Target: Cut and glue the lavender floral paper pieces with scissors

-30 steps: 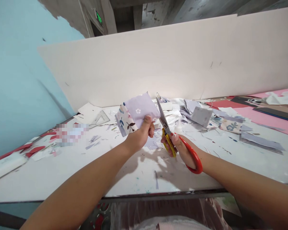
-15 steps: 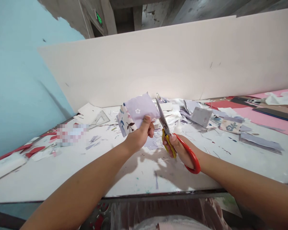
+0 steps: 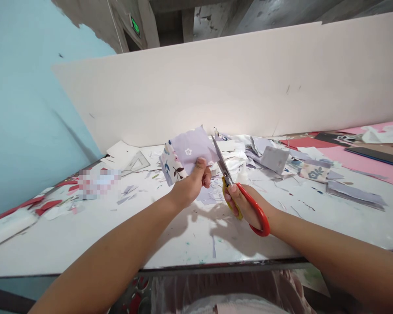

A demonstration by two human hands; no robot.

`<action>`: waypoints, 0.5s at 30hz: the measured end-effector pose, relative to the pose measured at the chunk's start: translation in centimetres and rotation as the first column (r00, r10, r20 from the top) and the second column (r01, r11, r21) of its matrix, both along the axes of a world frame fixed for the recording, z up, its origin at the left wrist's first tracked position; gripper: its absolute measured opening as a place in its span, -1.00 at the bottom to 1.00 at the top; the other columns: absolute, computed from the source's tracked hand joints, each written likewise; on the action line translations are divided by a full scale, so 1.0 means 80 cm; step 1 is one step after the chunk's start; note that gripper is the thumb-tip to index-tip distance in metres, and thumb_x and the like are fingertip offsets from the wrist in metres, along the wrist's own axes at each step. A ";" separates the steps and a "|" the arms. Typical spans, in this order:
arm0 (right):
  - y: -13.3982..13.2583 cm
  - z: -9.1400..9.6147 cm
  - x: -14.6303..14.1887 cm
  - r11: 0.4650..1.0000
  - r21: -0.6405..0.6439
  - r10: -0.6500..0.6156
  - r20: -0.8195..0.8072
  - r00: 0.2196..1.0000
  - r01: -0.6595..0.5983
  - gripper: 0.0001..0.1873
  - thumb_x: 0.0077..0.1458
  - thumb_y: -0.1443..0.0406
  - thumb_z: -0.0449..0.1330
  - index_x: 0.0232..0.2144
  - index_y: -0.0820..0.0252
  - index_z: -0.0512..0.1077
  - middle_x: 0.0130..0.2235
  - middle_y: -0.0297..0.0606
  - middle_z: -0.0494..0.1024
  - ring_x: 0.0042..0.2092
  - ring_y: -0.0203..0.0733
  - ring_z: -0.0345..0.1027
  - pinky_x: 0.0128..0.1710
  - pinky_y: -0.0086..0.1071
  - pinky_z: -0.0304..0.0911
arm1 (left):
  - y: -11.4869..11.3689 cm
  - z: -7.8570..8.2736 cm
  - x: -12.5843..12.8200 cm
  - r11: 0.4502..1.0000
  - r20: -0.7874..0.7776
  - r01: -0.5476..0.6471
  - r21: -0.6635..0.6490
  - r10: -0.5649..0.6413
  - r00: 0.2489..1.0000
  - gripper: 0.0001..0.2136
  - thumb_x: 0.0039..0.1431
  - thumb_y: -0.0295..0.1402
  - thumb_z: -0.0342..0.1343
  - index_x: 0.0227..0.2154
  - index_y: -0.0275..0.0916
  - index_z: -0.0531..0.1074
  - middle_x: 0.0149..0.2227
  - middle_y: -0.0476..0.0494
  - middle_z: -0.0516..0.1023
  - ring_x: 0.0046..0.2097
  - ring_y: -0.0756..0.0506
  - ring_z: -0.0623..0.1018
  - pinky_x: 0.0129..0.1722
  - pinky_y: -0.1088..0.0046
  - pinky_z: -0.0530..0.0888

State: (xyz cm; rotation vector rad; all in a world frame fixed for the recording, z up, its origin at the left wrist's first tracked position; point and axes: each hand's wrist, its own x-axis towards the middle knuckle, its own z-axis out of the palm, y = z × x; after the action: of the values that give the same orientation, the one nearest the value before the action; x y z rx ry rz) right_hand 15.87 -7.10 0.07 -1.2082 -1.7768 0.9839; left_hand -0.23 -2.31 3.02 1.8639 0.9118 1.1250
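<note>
My left hand (image 3: pixel 191 185) is closed on a folded piece of lilac fabric (image 3: pixel 190 149) with a white flower and a patterned floral underside, held up above the white table (image 3: pixel 118 235). My right hand (image 3: pixel 245 205) grips red and yellow handled scissors (image 3: pixel 231 183), fingers through the loops. The blades point up and away, and they meet the right edge of the fabric.
Paper and fabric scraps (image 3: pixel 275 159) litter the far middle of the table. A clear set square (image 3: pixel 136 162) lies at the left back. Pink and red sheets (image 3: pixel 363 159) cover the right end. A tall white board (image 3: pixel 232 83) stands behind the table.
The scissors and my right hand have shifted slightly left and up toward the fabric's edge. My left hand and the fabric have stayed nearly still.
</note>
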 end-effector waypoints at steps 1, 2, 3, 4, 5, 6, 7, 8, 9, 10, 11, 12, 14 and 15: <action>0.000 0.000 0.000 1.000 -0.014 -0.003 -0.012 1.000 0.003 -0.42 -0.05 -0.22 -0.22 -0.58 0.15 0.10 -0.67 -0.44 0.14 -0.63 -0.36 0.03 -0.61 -0.41 0.02 | 0.000 0.000 0.000 1.000 0.004 0.003 -0.001 -0.003 1.000 -0.41 0.07 0.11 -0.45 -0.74 -0.22 0.18 -0.67 -0.02 0.23 -0.54 0.04 0.27 -0.38 0.47 0.27; 0.000 0.000 -0.001 1.000 -0.031 -0.006 -0.024 1.000 0.005 -0.42 -0.05 -0.22 -0.21 -0.58 0.15 0.09 -0.67 -0.45 0.13 -0.64 -0.37 0.01 -0.63 -0.42 0.00 | 0.000 0.000 0.000 1.000 0.008 0.008 -0.003 -0.008 1.000 -0.42 0.07 0.10 -0.44 -0.74 -0.23 0.18 -0.67 -0.01 0.24 -0.53 0.04 0.27 -0.38 0.47 0.27; -0.001 0.000 -0.001 0.999 -0.045 -0.008 -0.036 0.999 0.007 -0.43 -0.06 -0.22 -0.20 -0.59 0.15 0.08 -0.68 -0.46 0.12 -0.65 -0.37 0.00 -0.64 -0.43 -0.01 | 0.001 -0.001 0.000 1.000 0.015 0.013 -0.003 -0.013 1.000 -0.42 0.08 0.10 -0.44 -0.74 -0.23 0.19 -0.67 -0.01 0.24 -0.53 0.04 0.28 -0.38 0.48 0.27; -0.001 -0.001 -0.002 0.999 -0.052 -0.013 -0.043 0.999 0.011 -0.43 -0.06 -0.22 -0.19 -0.59 0.14 0.07 -0.68 -0.47 0.11 -0.66 -0.38 -0.01 -0.65 -0.43 -0.02 | 0.001 -0.001 -0.001 1.000 0.023 0.017 0.000 -0.017 1.000 -0.42 0.08 0.09 -0.43 -0.74 -0.23 0.19 -0.67 -0.01 0.24 -0.53 0.04 0.27 -0.38 0.48 0.26; -0.001 -0.001 -0.002 0.999 -0.050 -0.018 -0.042 0.999 0.016 -0.44 -0.06 -0.22 -0.18 -0.60 0.14 0.06 -0.69 -0.47 0.11 -0.66 -0.38 -0.02 -0.65 -0.44 -0.02 | 0.001 -0.001 -0.001 1.000 0.030 0.020 0.004 -0.020 0.999 -0.43 0.09 0.08 -0.42 -0.74 -0.23 0.19 -0.67 -0.01 0.23 -0.53 0.04 0.27 -0.38 0.48 0.26; 0.000 -0.002 -0.002 0.999 -0.042 -0.023 -0.037 0.999 0.021 -0.44 -0.06 -0.22 -0.18 -0.61 0.14 0.05 -0.70 -0.47 0.10 -0.66 -0.39 -0.02 -0.66 -0.44 -0.03 | 0.001 -0.001 -0.001 1.000 0.038 0.020 0.007 -0.020 0.999 -0.43 0.09 0.08 -0.42 -0.75 -0.23 0.19 -0.68 -0.01 0.23 -0.54 0.04 0.27 -0.39 0.47 0.25; 0.000 -0.004 -0.002 0.999 -0.035 -0.029 -0.030 0.999 0.028 -0.44 -0.06 -0.21 -0.17 -0.63 0.14 0.04 -0.71 -0.47 0.09 -0.67 -0.39 -0.03 -0.66 -0.44 -0.03 | 0.001 -0.001 -0.001 1.000 0.043 0.019 0.010 -0.019 0.999 -0.43 0.10 0.07 -0.41 -0.75 -0.23 0.19 -0.68 -0.01 0.23 -0.54 0.04 0.27 -0.39 0.47 0.25; 0.001 -0.005 -0.002 0.999 -0.032 -0.032 -0.026 0.999 0.032 -0.44 -0.05 -0.21 -0.17 -0.63 0.13 0.03 -0.71 -0.48 0.08 -0.67 -0.39 -0.03 -0.67 -0.44 -0.04 | 0.001 0.000 0.000 1.000 0.042 0.019 0.012 -0.019 0.999 -0.43 0.10 0.07 -0.41 -0.75 -0.23 0.19 -0.68 -0.01 0.23 -0.54 0.04 0.27 -0.39 0.47 0.25; 0.001 -0.006 -0.002 0.999 -0.035 -0.032 -0.027 0.999 0.031 -0.44 -0.05 -0.21 -0.17 -0.64 0.13 0.02 -0.72 -0.48 0.07 -0.67 -0.39 -0.05 -0.67 -0.45 -0.06 | 0.000 0.000 0.000 1.000 0.039 0.017 0.012 -0.017 0.999 -0.43 0.10 0.07 -0.42 -0.75 -0.23 0.19 -0.68 -0.01 0.22 -0.54 0.04 0.27 -0.40 0.47 0.25; 0.002 -0.007 -0.002 0.999 -0.042 -0.026 -0.039 0.999 0.024 -0.44 -0.05 -0.21 -0.17 -0.64 0.13 0.01 -0.73 -0.48 0.06 -0.68 -0.40 -0.06 -0.68 -0.45 -0.07 | -0.001 0.001 0.000 1.000 0.030 0.013 0.012 -0.013 0.999 -0.43 0.10 0.07 -0.42 -0.76 -0.23 0.19 -0.68 -0.01 0.22 -0.54 0.04 0.27 -0.40 0.47 0.25; 0.002 -0.008 -0.002 0.999 -0.050 -0.015 -0.060 0.998 0.012 -0.45 -0.04 -0.20 -0.17 -0.64 0.13 0.01 -0.73 -0.49 0.05 -0.68 -0.40 -0.08 -0.69 -0.45 -0.07 | -0.001 0.001 0.001 1.000 0.020 0.005 0.013 -0.005 1.000 -0.42 0.10 0.07 -0.42 -0.76 -0.23 0.19 -0.68 -0.01 0.22 -0.54 0.04 0.27 -0.40 0.47 0.25; 0.002 -0.009 -0.002 0.998 -0.057 -0.001 -0.083 0.997 -0.003 -0.45 -0.04 -0.20 -0.17 -0.63 0.13 0.01 -0.72 -0.49 0.04 -0.68 -0.40 -0.08 -0.69 -0.46 -0.07 | -0.002 0.001 0.001 1.000 0.010 -0.007 0.014 0.007 1.000 -0.42 0.10 0.08 -0.43 -0.76 -0.23 0.18 -0.68 -0.01 0.22 -0.54 0.04 0.27 -0.41 0.48 0.25; 0.002 -0.010 -0.002 0.997 -0.067 0.031 -0.116 0.993 -0.039 -0.45 -0.03 -0.20 -0.18 -0.60 0.14 0.06 -0.70 -0.49 0.05 -0.67 -0.40 -0.07 -0.69 -0.46 -0.04 | -0.001 0.001 0.002 1.000 0.001 -0.027 0.015 0.027 1.000 -0.41 0.09 0.09 -0.45 -0.77 -0.23 0.18 -0.69 -0.01 0.21 -0.55 0.04 0.26 -0.41 0.48 0.25; 0.001 -0.010 -0.002 0.996 -0.067 0.047 -0.123 0.991 -0.056 -0.45 -0.03 -0.20 -0.20 -0.56 0.14 0.10 -0.68 -0.48 0.07 -0.66 -0.40 -0.05 -0.68 -0.46 -0.01 | 0.000 0.001 0.002 0.999 0.003 -0.031 0.014 0.031 1.000 -0.41 0.09 0.09 -0.45 -0.77 -0.23 0.17 -0.69 -0.01 0.21 -0.55 0.04 0.26 -0.41 0.48 0.25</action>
State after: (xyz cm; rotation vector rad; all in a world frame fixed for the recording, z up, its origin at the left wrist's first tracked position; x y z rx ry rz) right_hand 15.73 -7.03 -0.74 -1.1258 -1.6983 1.1345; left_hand -0.10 -2.32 3.07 1.8651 0.9363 1.1553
